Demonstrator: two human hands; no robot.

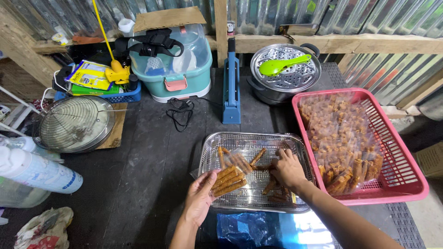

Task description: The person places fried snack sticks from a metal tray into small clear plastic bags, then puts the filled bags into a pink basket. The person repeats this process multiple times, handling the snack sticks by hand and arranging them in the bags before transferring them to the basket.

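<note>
Corrugated metal sheeting (378,18) on a timber frame is walling in a dark table (138,175). A red basket (406,175) full of bagged fried sticks is sitting at the right, a steel pot (284,87) with a green spoon (282,66) behind it. A steel mesh tray (251,200) is lying before the person. The left hand (199,198) is rising from below, palm up, cradling a clear bag of brown sticks (228,181) over the tray's left edge, their long axes pointing up to the right. The right hand (287,168) is reaching in from the lower right, fingers curled down onto loose sticks (272,188) in the tray.
</note>
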